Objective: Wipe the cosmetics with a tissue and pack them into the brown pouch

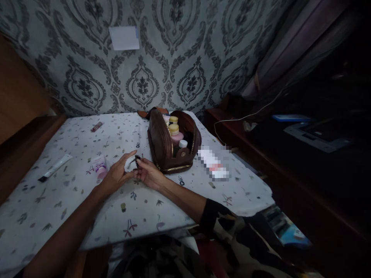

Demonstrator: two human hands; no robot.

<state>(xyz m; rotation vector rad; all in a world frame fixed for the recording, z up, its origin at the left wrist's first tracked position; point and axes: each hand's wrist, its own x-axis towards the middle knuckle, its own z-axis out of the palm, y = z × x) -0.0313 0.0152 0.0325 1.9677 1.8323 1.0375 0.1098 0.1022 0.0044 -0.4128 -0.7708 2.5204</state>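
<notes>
- At the left of the frame, a slim tube with a dark cap lies slantwise on the patterned cloth.
- Just right of it lies a white-and-purple tube with a pink end, near my left wrist.
- Left of centre, my left hand is curled, clamped on a white wad.
- The wad looks soft and crumpled, partly covered by my fingers; I cannot tell its material.
- At its right edge sits a small dark piece, mostly hidden.
- My right hand has its fingertips drawn together, pinching that piece.
- Right of centre, just beyond this hand, the brown bag stands unzipped, yellow-lidded containers inside.
</notes>
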